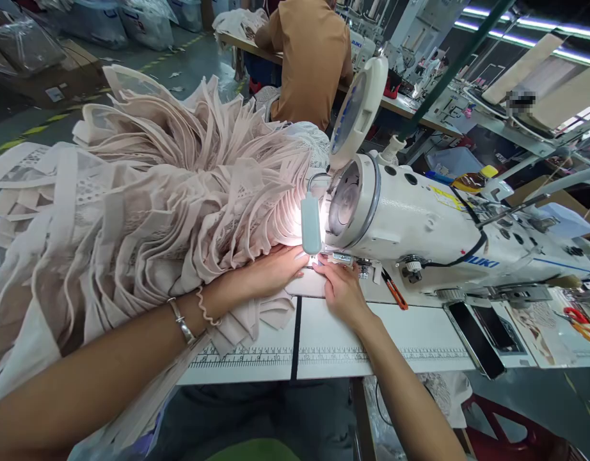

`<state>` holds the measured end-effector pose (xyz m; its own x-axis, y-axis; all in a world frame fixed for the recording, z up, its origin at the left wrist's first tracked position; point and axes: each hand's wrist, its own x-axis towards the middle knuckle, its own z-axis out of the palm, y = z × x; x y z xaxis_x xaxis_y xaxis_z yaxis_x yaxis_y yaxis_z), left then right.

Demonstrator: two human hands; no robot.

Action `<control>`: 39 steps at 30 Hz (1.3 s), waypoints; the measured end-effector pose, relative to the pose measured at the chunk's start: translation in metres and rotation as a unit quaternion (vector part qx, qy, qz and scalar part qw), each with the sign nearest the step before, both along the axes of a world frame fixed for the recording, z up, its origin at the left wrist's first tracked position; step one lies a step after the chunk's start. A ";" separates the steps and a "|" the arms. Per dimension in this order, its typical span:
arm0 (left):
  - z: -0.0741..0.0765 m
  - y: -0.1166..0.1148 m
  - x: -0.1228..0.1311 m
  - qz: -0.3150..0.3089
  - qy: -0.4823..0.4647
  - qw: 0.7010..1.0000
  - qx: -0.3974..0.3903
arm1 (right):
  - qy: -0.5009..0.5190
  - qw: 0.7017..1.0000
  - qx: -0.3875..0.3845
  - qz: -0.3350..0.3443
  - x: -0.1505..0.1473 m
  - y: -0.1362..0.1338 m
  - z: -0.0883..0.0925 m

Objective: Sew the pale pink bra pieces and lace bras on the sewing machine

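Note:
A white sewing machine (420, 211) stands on the table, its lamp (310, 224) shining onto the needle area. My left hand (283, 269) is at the left of the needle, its fingers closed on the edge of a beige fabric piece (302, 285). Close on the other side, my right hand (343, 291) has its fingertips pinched on the same fabric by the presser foot. What lies under the fingers is mostly hidden. A big heap of beige, partly lace fabric pieces (146, 205) spreads over the table beneath and beyond my left forearm.
Orange snips (395, 289) lie right of my right hand. Farther right are a phone (475, 339) and orange-handled scissors (583, 323). A printed ruler (381, 354) runs along the table's front edge. A person in a brown shirt (310, 64) sits ahead. A red chair (510, 429) stands below right.

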<state>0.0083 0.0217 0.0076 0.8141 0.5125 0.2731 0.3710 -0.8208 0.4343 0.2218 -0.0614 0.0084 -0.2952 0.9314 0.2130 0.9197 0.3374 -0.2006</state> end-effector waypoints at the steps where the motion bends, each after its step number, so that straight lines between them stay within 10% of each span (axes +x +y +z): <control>1: 0.001 0.001 0.000 0.001 -0.005 1.000 -0.008 | -0.005 1.000 0.002 0.003 0.001 0.001 -0.001; 15: 0.032 0.006 0.002 0.051 0.047 0.994 -0.084 | -0.073 0.997 -0.004 0.003 0.001 0.006 -0.009; 27: 0.011 -0.015 0.011 0.082 0.099 0.982 0.135 | -0.157 0.959 -0.177 -0.155 -0.027 0.018 0.031; 39: 0.015 -0.007 0.010 0.101 0.078 0.992 -0.007 | -0.161 0.984 -0.024 -0.071 -0.015 0.008 0.007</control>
